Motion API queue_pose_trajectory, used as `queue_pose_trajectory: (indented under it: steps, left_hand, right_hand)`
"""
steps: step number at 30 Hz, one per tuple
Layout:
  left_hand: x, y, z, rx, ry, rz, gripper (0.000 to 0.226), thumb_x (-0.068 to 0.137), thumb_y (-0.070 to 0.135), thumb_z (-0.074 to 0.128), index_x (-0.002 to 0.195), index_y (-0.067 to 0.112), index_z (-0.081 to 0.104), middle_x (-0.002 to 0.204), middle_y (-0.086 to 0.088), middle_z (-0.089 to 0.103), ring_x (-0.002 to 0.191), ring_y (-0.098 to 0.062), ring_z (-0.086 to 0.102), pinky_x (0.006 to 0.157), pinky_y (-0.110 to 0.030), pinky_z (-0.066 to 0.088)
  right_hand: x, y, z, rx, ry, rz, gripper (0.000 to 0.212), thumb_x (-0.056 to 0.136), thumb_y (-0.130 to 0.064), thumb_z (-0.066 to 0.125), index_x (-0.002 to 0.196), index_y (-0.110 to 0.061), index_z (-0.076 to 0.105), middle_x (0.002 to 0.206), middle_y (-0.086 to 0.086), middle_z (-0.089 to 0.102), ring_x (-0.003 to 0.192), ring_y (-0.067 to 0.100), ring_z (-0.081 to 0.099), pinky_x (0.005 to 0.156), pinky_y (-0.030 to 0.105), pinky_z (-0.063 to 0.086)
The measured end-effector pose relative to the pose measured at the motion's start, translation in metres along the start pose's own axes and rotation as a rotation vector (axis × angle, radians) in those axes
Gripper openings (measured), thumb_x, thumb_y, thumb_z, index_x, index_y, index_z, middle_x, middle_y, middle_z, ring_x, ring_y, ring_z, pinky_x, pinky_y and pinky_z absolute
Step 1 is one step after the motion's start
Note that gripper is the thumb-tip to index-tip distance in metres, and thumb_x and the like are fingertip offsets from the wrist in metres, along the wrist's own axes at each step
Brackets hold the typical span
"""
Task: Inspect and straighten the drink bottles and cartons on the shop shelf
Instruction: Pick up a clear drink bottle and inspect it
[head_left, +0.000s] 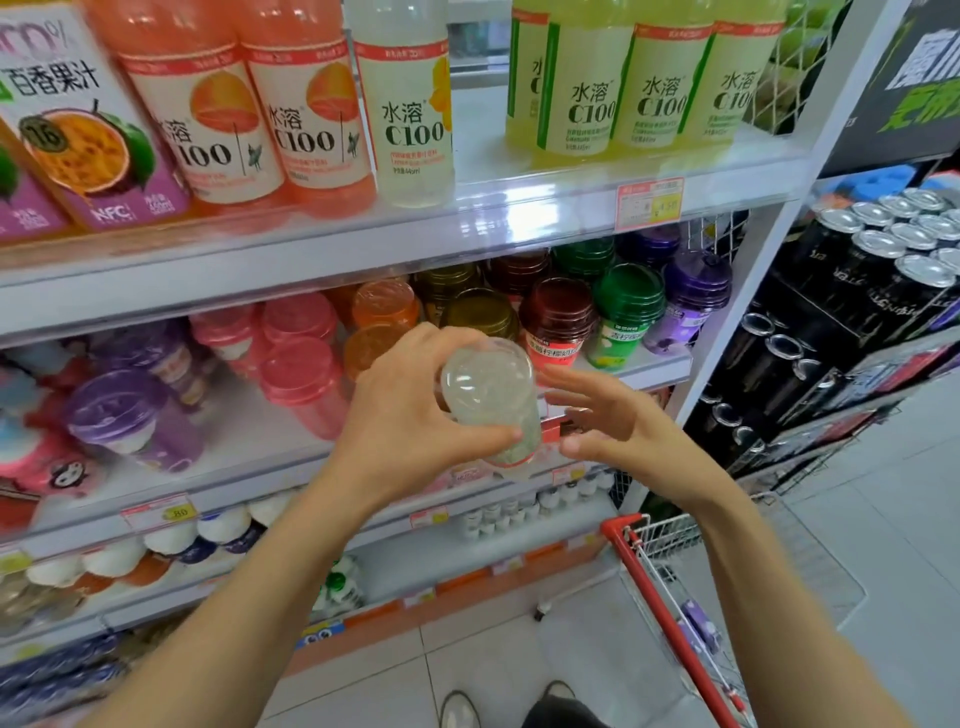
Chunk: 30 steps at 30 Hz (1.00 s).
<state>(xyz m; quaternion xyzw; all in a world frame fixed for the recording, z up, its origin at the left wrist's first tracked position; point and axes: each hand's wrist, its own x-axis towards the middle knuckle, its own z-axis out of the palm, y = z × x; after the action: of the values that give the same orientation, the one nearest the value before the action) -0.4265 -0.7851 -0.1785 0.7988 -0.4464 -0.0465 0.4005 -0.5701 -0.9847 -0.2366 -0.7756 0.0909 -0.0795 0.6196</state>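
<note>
Shop shelf (311, 270) behind | step: inspecting bottle (488, 384) | left grip (400, 415): wrapped round bottle | right grip (608, 421): spread wide at 3 o'clock | next: probably stand upright in 12 o'clock gap

clear glossy plastic bottle (488, 400), shiny metal cans (878, 244)
</note>
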Motion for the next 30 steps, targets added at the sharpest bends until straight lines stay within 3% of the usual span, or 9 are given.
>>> queue_pose_trajectory:
  steps: [2, 6, 11, 13, 15, 18, 21, 26, 30]
  left_hand:
    - [0.000, 0.004, 0.004, 0.033, -0.008, 0.031, 0.065, 0.054, 0.065, 0.070, 0.111, 0.037, 0.061, 0.103, 0.017, 0.057, 0.094, 0.000, 0.056, 0.078, -0.032, 0.052]
    - [-0.001, 0.006, 0.006, 0.031, -0.004, 0.039, 0.070, 0.055, 0.070, 0.071, 0.114, 0.033, 0.065, 0.104, 0.018, 0.057, 0.095, 0.001, 0.056, 0.078, -0.032, 0.053]
    - [0.001, 0.014, 0.009, 0.005, 0.032, 0.048, 0.067, 0.058, 0.067, 0.071, 0.115, 0.033, 0.065, 0.106, 0.019, 0.058, 0.098, 0.001, 0.056, 0.079, -0.026, 0.052]
    - [0.002, 0.017, 0.010, -0.032, 0.064, 0.046, 0.065, 0.059, 0.063, 0.073, 0.115, 0.031, 0.064, 0.107, 0.018, 0.058, 0.101, -0.001, 0.057, 0.082, -0.028, 0.052]
    - [0.003, 0.019, 0.010, -0.102, 0.075, 0.038, 0.063, 0.060, 0.058, 0.077, 0.115, 0.032, 0.062, 0.111, 0.017, 0.059, 0.105, -0.005, 0.059, 0.085, -0.034, 0.054]
    - [0.001, 0.023, 0.010, -0.205, 0.062, 0.028, 0.059, 0.061, 0.049, 0.082, 0.114, 0.035, 0.060, 0.115, 0.017, 0.060, 0.110, -0.007, 0.059, 0.086, -0.037, 0.056]
    - [0.001, 0.020, 0.004, -0.222, -0.017, -0.017, 0.058, 0.061, 0.038, 0.086, 0.111, 0.036, 0.058, 0.116, 0.017, 0.062, 0.108, -0.004, 0.062, 0.084, -0.027, 0.057]
    - [-0.006, -0.005, 0.006, -0.229, -0.202, -0.187, 0.066, 0.060, 0.025, 0.094, 0.110, 0.028, 0.052, 0.113, 0.009, 0.065, 0.099, -0.007, 0.067, 0.079, -0.027, 0.058]
    - [-0.007, -0.006, 0.016, -0.201, -0.356, -0.265, 0.087, 0.053, 0.064, 0.083, 0.130, 0.043, 0.049, 0.122, 0.018, 0.060, 0.108, 0.003, 0.060, 0.090, -0.022, 0.050]
  right_hand:
    - [0.009, -0.002, 0.013, -0.033, -0.053, -0.077, 0.065, 0.083, -0.011, 0.076, 0.141, -0.017, 0.050, 0.138, -0.001, 0.059, 0.129, 0.019, 0.055, 0.103, 0.041, 0.047]
    - [0.014, 0.000, 0.019, -0.050, 0.000, -0.151, 0.053, 0.080, -0.002, 0.078, 0.127, -0.016, 0.059, 0.122, -0.005, 0.067, 0.116, 0.014, 0.062, 0.091, 0.025, 0.051]
    - [0.012, 0.000, 0.008, 0.042, -0.008, -0.184, 0.044, 0.088, -0.010, 0.071, 0.130, -0.015, 0.059, 0.129, 0.000, 0.065, 0.121, 0.020, 0.060, 0.096, 0.033, 0.053]
    - [0.011, 0.004, 0.001, 0.021, 0.051, -0.068, 0.041, 0.096, -0.031, 0.060, 0.136, -0.021, 0.055, 0.134, -0.002, 0.061, 0.124, 0.016, 0.058, 0.099, 0.033, 0.051]
    - [0.010, 0.008, -0.005, 0.053, 0.096, 0.207, 0.042, 0.100, -0.052, 0.045, 0.134, -0.030, 0.055, 0.131, 0.001, 0.063, 0.115, 0.015, 0.063, 0.094, 0.035, 0.053]
    - [0.009, 0.016, -0.013, 0.316, 0.119, 0.419, 0.038, 0.100, -0.040, 0.048, 0.122, -0.014, 0.064, 0.119, 0.016, 0.069, 0.102, 0.027, 0.071, 0.084, 0.039, 0.059]
    - [0.007, 0.015, -0.025, 0.416, 0.249, 0.369, 0.033, 0.097, -0.023, 0.059, 0.122, -0.002, 0.062, 0.123, 0.018, 0.066, 0.097, 0.026, 0.073, 0.087, 0.038, 0.059]
    - [0.006, -0.018, -0.045, 0.403, 0.413, 0.188, 0.029, 0.093, -0.016, 0.065, 0.119, -0.003, 0.065, 0.100, 0.006, 0.069, 0.082, 0.014, 0.070, 0.071, 0.027, 0.061]
    - [0.008, -0.058, -0.047, 0.062, 0.416, -0.069, 0.025, 0.087, -0.015, 0.073, 0.111, -0.018, 0.070, 0.099, -0.001, 0.068, 0.084, 0.011, 0.067, 0.073, 0.026, 0.059]
